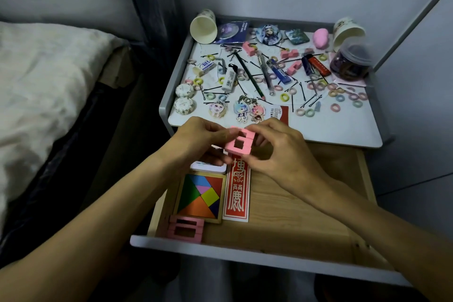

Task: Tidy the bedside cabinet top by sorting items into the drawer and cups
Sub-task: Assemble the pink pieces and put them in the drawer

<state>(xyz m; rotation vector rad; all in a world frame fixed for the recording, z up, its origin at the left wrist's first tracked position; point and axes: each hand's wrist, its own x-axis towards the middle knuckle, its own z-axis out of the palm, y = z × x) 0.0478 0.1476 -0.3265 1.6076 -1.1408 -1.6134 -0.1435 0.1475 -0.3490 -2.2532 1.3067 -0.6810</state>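
Observation:
Both hands hold pink puzzle blocks (239, 142) fitted into a square frame shape above the open wooden drawer (294, 216). My left hand (198, 140) pinches the left side, my right hand (277, 147) the right side. More joined pink blocks (185, 228) lie in the drawer's front left corner beside a coloured tangram (201, 197) and a red card (237, 191). The cabinet top (331, 127) is strewn with hair ties, bobby pins, lighters, pencils, keychains and loose pink blocks (248, 48). Two paper cups lie tipped, one at the back left (203, 28) and one at the back right (346, 32).
A bed with a pale blanket (44, 95) lies to the left. A clear jar of hair ties (350, 62) stands at the back right. A white tin (208, 167) sits in the drawer under my hands. Walls close in behind and to the right.

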